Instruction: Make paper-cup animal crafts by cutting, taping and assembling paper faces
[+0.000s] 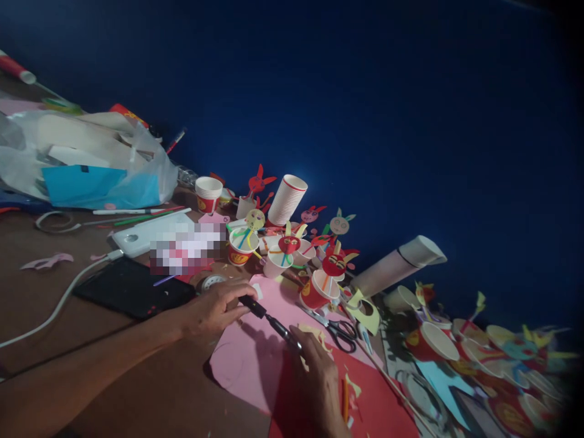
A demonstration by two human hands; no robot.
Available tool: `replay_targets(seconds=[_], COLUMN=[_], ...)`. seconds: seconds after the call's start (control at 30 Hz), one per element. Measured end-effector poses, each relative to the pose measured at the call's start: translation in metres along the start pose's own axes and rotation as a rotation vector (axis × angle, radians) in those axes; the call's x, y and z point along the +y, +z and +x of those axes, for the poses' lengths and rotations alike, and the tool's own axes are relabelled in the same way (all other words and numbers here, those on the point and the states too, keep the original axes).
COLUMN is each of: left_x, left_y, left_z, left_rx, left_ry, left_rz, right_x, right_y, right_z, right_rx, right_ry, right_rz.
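Note:
My left hand (214, 310) pinches a black pen cap (252, 306) between thumb and fingers. In my right hand (319, 377) is a dark marker pen (283, 333), its tip pointing at the cap's mouth. Whether the tip sits just inside the cap or just outside, I cannot tell. Both hands are over a pink paper sheet (241, 365), which has faint marks on it. A red paper sheet (378, 404) lies by my right hand, with yellow scraps on it. Black-handled scissors (342, 334) rest beyond that hand.
Paper cups with paper animal heads, one a red-faced figure (335, 264), stand at the back. A stack of white cups (287, 199) rises behind them. A white bottle (399, 264) leans right. Left are a black phone (132, 289), a white power bank (150, 234) and a plastic bag (168, 176).

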State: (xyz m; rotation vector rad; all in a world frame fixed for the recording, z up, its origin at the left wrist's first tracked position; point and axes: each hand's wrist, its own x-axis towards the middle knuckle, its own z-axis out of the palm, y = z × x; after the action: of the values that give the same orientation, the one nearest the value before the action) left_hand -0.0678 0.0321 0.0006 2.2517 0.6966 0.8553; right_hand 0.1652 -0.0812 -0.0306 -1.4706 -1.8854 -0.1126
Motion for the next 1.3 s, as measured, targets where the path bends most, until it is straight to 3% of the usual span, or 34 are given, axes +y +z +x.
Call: replay_targets(seconds=[0.33,0.7,0.97,1.17,1.3], left_x=[0.009,0.013,0.016,0.022,0.013], left_y=[-0.009,0.010,0.009,0.009,-0.010], left_z=[-0.001,-0.005,-0.008,-0.005,0.002], left_rx=[-0.021,-0.231,-0.268,-0.187,-0.125], left_ry=[-0.041,0.091,0.089,-0.024,-0.142], left_rz=[0.086,0.044,-0.058,-0.134,-0.121], right_x=[-0.010,-0.023,-0.027,-0.028,-0.025], right_y=[-0.010,0.005,0.006,0.017,0.019], right_z=[0.001,-0.004,-0.012,-0.010,0.002], right_rx=[-0.086,-0.183,-0.247,-0.185,-0.144], right_ry=[0.054,0.013,-0.024,0.134,0.141], right_rz=[0.027,0.049,0.064,0.160,0.284])
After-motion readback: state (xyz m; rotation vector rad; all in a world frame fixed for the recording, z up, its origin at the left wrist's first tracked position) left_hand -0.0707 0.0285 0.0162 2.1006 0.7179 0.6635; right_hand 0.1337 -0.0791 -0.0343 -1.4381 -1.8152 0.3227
